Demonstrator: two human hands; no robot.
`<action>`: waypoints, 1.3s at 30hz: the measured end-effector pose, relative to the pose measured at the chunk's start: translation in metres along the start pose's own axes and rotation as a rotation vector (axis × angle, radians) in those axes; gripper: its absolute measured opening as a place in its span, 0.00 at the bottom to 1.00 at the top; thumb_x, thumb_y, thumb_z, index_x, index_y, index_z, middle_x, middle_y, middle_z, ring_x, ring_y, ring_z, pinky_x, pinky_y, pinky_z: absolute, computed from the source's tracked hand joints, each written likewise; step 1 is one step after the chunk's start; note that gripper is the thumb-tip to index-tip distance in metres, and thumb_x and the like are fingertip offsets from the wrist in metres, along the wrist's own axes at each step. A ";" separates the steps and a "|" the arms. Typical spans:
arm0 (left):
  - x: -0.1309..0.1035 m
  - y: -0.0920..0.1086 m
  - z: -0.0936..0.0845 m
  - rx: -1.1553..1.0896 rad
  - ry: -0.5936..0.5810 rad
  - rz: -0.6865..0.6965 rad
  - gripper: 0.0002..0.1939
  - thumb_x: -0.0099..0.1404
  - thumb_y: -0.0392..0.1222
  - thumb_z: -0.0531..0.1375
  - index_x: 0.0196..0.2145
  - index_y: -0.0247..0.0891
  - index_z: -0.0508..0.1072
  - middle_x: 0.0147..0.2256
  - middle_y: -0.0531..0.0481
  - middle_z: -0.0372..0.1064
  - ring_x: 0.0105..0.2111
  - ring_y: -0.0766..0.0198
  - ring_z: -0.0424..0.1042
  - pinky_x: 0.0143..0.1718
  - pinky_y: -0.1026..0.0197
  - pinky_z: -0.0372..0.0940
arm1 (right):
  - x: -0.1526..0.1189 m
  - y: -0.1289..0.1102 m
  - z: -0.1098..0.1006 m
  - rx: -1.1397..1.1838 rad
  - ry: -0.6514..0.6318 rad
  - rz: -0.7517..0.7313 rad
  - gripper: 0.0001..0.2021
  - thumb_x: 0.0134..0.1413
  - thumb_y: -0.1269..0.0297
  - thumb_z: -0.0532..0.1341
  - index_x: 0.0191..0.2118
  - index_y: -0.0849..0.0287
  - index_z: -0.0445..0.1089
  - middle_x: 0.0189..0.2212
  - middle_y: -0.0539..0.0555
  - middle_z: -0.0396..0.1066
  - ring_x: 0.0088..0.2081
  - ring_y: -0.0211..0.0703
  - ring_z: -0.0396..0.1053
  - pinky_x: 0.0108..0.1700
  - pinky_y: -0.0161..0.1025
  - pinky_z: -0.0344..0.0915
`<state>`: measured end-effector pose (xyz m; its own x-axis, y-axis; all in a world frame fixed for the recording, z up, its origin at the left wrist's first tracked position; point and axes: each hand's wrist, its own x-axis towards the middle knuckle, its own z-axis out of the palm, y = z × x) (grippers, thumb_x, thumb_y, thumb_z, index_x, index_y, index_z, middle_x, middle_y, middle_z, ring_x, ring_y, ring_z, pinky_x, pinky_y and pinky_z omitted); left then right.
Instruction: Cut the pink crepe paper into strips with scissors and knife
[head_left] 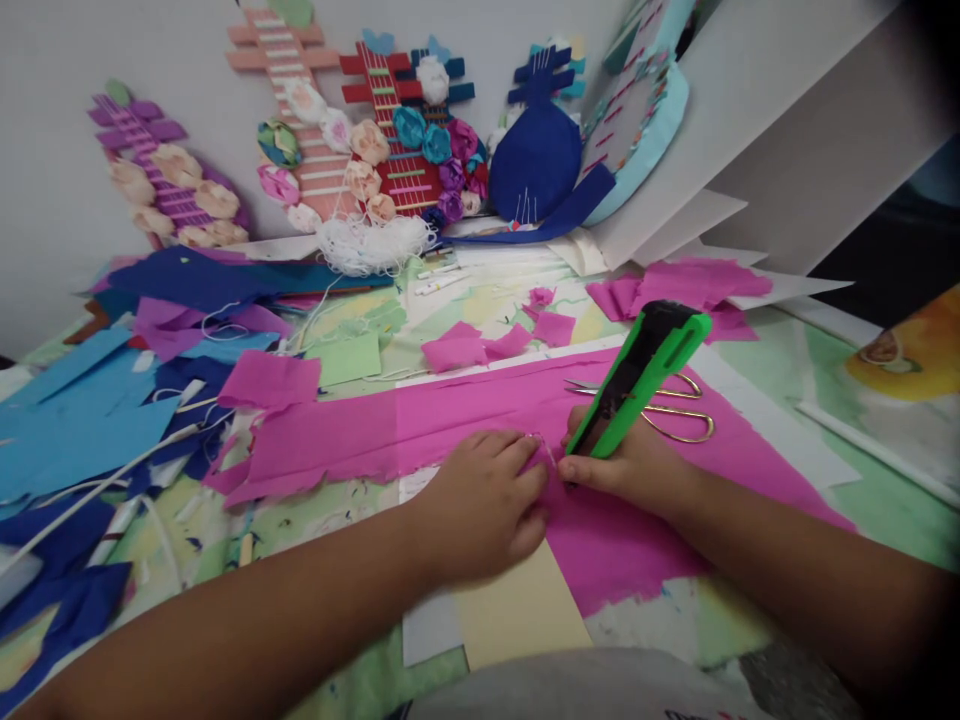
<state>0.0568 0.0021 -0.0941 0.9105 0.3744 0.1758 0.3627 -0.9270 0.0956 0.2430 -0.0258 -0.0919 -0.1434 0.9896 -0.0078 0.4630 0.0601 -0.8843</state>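
A: Hand pose? Clock from the spot between the hands.
B: Left hand (pixel 484 500) palm down on pink paper (pixel 615 550), forearm in from 8. Fingers bent, close together; can't tell if they pinch the pale strand (pixel 549 455) beside them. Right hand (pixel 637 465) in from 4, fingers closed round green-and-black tool (pixel 634 385), top tilted to 1.
A: Tool tip?
B: Low at the pink paper, contact unclear.
A: Edges, room?
B: Torn pink edge at 5. Scissors (pixel 694 425) at 2, just beside tool. White sheet (pixel 806 440) sticks out at 3. Bare tabletop (pixel 889 485) past it. 9 is cluttered: blue paper (pixel 67 430). Decorated guitar shapes (pixel 405 160) block 11 to 12.
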 end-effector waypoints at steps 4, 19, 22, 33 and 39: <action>0.000 0.000 0.000 -0.007 -0.001 -0.002 0.18 0.60 0.44 0.51 0.45 0.33 0.67 0.46 0.40 0.64 0.47 0.52 0.60 0.48 0.48 0.55 | -0.001 -0.003 0.002 -0.117 -0.005 0.008 0.17 0.40 0.53 0.60 0.19 0.60 0.56 0.16 0.46 0.55 0.21 0.32 0.55 0.23 0.32 0.52; 0.000 0.000 0.000 -0.006 -0.005 -0.008 0.19 0.61 0.44 0.50 0.47 0.33 0.66 0.47 0.40 0.63 0.48 0.52 0.59 0.49 0.48 0.54 | -0.002 -0.004 -0.001 -0.006 0.006 0.014 0.19 0.35 0.51 0.63 0.19 0.60 0.55 0.17 0.45 0.54 0.21 0.32 0.53 0.23 0.32 0.51; -0.001 0.001 0.000 -0.010 -0.010 -0.012 0.19 0.61 0.44 0.50 0.47 0.33 0.66 0.47 0.40 0.63 0.48 0.52 0.59 0.49 0.48 0.54 | -0.002 -0.003 -0.002 -0.004 -0.021 0.016 0.19 0.35 0.51 0.63 0.19 0.60 0.56 0.17 0.46 0.55 0.22 0.33 0.55 0.23 0.32 0.53; 0.001 -0.001 -0.002 -0.062 -0.026 -0.001 0.17 0.60 0.43 0.50 0.44 0.33 0.67 0.45 0.40 0.63 0.46 0.53 0.61 0.47 0.48 0.57 | -0.008 -0.009 0.005 -0.273 -0.104 -0.089 0.18 0.40 0.50 0.61 0.19 0.60 0.59 0.15 0.46 0.57 0.20 0.32 0.55 0.23 0.32 0.50; 0.000 -0.001 -0.001 -0.032 -0.022 -0.001 0.18 0.61 0.44 0.51 0.46 0.33 0.66 0.47 0.39 0.62 0.48 0.51 0.59 0.48 0.47 0.55 | -0.007 -0.003 0.001 -0.061 -0.036 -0.078 0.21 0.33 0.48 0.64 0.19 0.60 0.55 0.16 0.46 0.57 0.20 0.33 0.55 0.22 0.32 0.52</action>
<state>0.0563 0.0031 -0.0934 0.9142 0.3748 0.1542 0.3577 -0.9250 0.1277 0.2416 -0.0329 -0.0901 -0.2120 0.9764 0.0419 0.5014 0.1454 -0.8529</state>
